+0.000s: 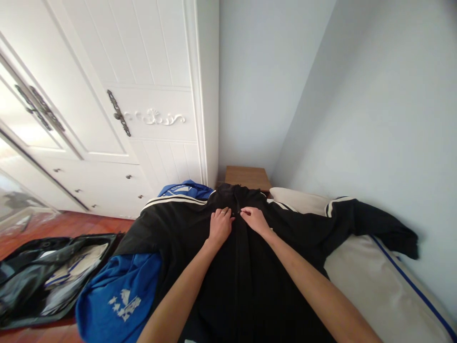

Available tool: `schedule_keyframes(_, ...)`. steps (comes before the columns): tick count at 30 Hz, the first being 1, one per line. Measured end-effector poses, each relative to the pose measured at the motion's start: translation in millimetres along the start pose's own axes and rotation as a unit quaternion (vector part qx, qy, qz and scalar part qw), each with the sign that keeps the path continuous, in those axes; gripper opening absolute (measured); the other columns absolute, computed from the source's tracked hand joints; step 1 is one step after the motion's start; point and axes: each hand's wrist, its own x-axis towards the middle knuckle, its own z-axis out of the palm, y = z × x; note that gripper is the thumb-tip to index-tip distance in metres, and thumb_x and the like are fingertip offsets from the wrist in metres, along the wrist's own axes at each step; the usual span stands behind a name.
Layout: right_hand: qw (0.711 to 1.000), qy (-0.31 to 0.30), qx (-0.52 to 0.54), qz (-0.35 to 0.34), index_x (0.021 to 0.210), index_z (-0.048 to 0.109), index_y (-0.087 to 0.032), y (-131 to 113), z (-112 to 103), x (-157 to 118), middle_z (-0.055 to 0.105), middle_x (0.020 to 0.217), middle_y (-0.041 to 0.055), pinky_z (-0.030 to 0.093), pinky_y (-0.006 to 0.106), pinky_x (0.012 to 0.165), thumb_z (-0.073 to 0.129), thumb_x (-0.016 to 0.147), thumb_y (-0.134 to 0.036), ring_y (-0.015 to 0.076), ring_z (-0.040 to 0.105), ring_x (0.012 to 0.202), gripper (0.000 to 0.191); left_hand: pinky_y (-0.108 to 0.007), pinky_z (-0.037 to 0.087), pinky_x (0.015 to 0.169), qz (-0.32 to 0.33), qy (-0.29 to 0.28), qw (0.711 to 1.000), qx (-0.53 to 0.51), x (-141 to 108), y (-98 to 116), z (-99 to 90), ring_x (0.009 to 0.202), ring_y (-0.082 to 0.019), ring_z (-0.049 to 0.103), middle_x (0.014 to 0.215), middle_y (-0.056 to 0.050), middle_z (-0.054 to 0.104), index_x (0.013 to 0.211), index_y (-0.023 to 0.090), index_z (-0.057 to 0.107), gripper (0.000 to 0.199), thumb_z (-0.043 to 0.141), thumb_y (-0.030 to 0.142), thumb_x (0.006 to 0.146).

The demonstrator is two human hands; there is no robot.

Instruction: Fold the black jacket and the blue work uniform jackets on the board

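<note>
A black jacket (189, 252) with white stripes along its shoulders lies spread out, front side up, in the middle of the head view. Its front closure (237, 271) runs straight down the centre. My left hand (220, 225), wearing a ring, has its fingers bent against the cloth just left of the closure, near the collar. Opposite it, my right hand (255, 220) pinches the closure's upper part between thumb and fingers. The small piece between the fingertips is too tiny to make out. One sleeve (380, 226) stretches to the right.
Blue cloth (119, 295) with a white print sticks out under the jacket's left side. An open suitcase (71, 305) with clothes lies on the red floor. A white wardrobe (160, 62), a small wooden table (246, 177) and pale blue-edged bedding (371, 281) surround the jacket.
</note>
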Motion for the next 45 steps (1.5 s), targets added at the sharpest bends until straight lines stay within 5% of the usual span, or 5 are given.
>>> schedule_keyframes(15,0.991,0.102,0.078,-0.035,0.097,0.076,-0.021,25,33,-15,0.075,0.1,0.0079,0.055,0.037,0.085,0.057,0.087,-0.031,0.0236,0.07,0.093,0.024,-0.036,0.047,0.084,-0.094,0.029,0.983,-0.154,11,-8,8.7,0.093,-0.024,0.065,0.092,-0.009,0.075,0.112,0.017,0.07,0.027,0.055,0.015,0.09)
schedule_keyframes(26,0.982,0.109,0.144,-0.062,0.099,0.077,-0.022,17,31,-17,0.075,0.102,0.0077,0.054,0.039,0.091,0.06,0.088,-0.037,0.0243,0.07,0.098,0.025,-0.031,0.053,0.083,-0.217,0.081,0.854,-0.466,20,-6,-1.3,0.082,-0.018,0.073,0.083,-0.002,0.077,0.096,0.019,0.067,0.02,0.072,0.022,0.077)
schedule_keyframes(32,0.982,0.092,0.147,-0.076,0.099,0.077,-0.022,16,31,-15,0.075,0.099,0.0072,0.055,0.037,0.087,0.06,0.088,-0.035,0.0226,0.069,0.093,0.024,-0.032,0.053,0.083,-0.267,0.063,0.832,-0.482,21,-5,-5.5,0.085,-0.021,0.073,0.082,-0.002,0.077,0.091,0.021,0.062,0.023,0.075,0.026,0.073)
schedule_keyframes(38,0.983,0.09,0.154,-0.053,0.103,0.075,-0.021,17,34,-15,0.073,0.096,0.0071,0.055,0.033,0.076,0.068,0.082,-0.04,0.0211,0.067,0.084,0.029,-0.033,0.055,0.081,-0.263,0.051,0.739,-0.618,23,-6,-2.4,0.082,-0.021,0.074,0.082,-0.005,0.076,0.101,0.018,0.055,0.04,0.077,0.023,0.068)
schedule_keyframes(45,0.993,0.113,0.003,-0.03,0.1,0.073,-0.02,11,43,-15,0.07,0.089,0.0065,0.05,0.032,0.073,0.063,0.085,-0.032,0.0192,0.062,0.073,0.022,-0.031,0.057,0.066,-0.233,0.013,0.708,-0.667,24,5,-0.8,0.066,-0.016,0.069,0.085,-0.004,0.072,0.11,0.017,0.05,0.048,0.075,0.029,0.07)
